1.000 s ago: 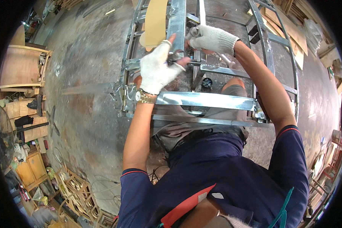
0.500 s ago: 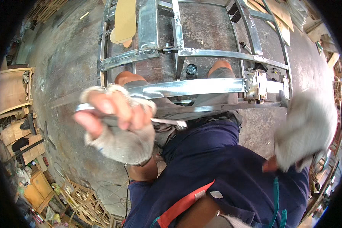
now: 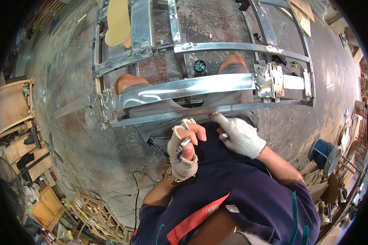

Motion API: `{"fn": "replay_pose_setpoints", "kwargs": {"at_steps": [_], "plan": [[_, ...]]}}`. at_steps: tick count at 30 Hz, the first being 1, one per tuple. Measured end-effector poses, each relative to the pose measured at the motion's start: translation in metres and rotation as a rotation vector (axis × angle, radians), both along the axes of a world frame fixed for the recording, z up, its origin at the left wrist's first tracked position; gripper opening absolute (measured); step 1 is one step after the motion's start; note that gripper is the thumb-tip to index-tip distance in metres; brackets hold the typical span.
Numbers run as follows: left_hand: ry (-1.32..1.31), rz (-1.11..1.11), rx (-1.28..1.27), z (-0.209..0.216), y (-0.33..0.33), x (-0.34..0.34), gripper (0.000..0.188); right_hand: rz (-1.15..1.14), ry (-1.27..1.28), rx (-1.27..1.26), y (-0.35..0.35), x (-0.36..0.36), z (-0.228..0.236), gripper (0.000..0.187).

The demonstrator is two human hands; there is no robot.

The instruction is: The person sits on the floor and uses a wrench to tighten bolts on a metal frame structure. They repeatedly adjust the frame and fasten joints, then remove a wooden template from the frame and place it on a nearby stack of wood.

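Note:
My left hand (image 3: 185,153), in a worn off-white glove with bare fingertips, is closed around a slim silver metal tool (image 3: 183,145); only one end shows, so its kind is unclear. Close to its right, my right hand (image 3: 243,138), in a whiter glove, has its fingers curled in. A small silver metal piece (image 3: 223,135) pokes out between them, its kind hidden by the fingers. Both hands are over my lap, just on the near side of a welded metal frame (image 3: 229,45). A wide shiny bar (image 3: 184,90) crosses it, with hinge-like brackets at the left (image 3: 106,107) and right (image 3: 270,83).
My knees stick out under the frame. A small dark round container (image 3: 199,66) stands on the floor between them. A yellowish board (image 3: 118,22) lies at the frame's far left. Wooden pieces (image 3: 95,214) are piled at lower left; a blue spool (image 3: 325,152) stands at right.
My left hand has come down and right with its tool. My right hand has swung in from the far right to beside it. The frame sits slightly farther left in view, its left bracket now uncovered.

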State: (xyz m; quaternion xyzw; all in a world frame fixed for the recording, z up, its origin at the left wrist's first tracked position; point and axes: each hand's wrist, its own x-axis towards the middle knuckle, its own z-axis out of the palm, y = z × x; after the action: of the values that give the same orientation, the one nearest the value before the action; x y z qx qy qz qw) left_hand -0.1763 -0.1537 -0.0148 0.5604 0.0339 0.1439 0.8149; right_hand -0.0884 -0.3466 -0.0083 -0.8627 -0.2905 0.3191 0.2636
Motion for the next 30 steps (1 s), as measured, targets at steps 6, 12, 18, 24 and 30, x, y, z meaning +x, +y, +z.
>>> {"fn": "replay_pose_setpoints", "kwargs": {"at_steps": [6, 12, 18, 24, 30], "plan": [[0.033, -0.023, -0.143, 0.004, -0.014, 0.003, 0.047, 0.083, -0.272, -0.113, 0.014, 0.018, -0.100, 0.026], [0.141, -0.175, -0.116, -0.030, -0.018, -0.024, 0.045, -0.037, -0.359, 0.128, 0.038, 0.114, -0.203, 0.028], [0.211, -0.235, 0.361, -0.010, -0.015, -0.026, 0.024, -0.130, -0.404, 0.246, 0.069, 0.204, -0.267, 0.026], [0.231, 0.000, 0.316, -0.010, -0.023, -0.044, 0.037, 0.037, -0.421, -0.053, 0.084, 0.220, -0.308, 0.029], [0.165, 0.349, -0.120, 0.034, -0.016, -0.009, 0.041, -0.009, -0.364, -0.133, 0.086, 0.218, -0.307, 0.036]]}}
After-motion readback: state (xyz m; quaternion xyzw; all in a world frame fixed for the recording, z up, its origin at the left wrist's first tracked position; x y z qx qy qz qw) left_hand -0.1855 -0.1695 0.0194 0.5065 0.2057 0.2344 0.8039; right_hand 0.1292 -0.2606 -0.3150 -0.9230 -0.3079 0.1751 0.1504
